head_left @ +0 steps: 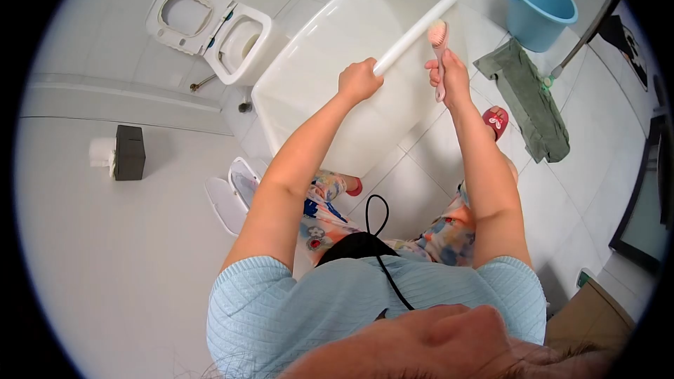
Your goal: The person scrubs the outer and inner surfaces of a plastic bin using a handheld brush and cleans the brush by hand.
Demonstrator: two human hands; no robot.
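A large white tub (302, 63) stands tilted in front of me, its inside facing up and left. My left hand (360, 81) is wrapped round the near part of its thick white rim (414, 34). To the right of that rim, my right hand (453, 77) grips a pink-handled brush (438, 35) with pale bristles pointing up, apart from the tub. The fingers of my right hand are closed round the brush's handle.
A white toilet (242, 45) with raised lid is beyond the tub at left. At right are a blue bucket (539, 10), a green-grey cloth (530, 102) on the tiles and a mop handle (579, 45). A white lidded bin (228, 196) stands lower left.
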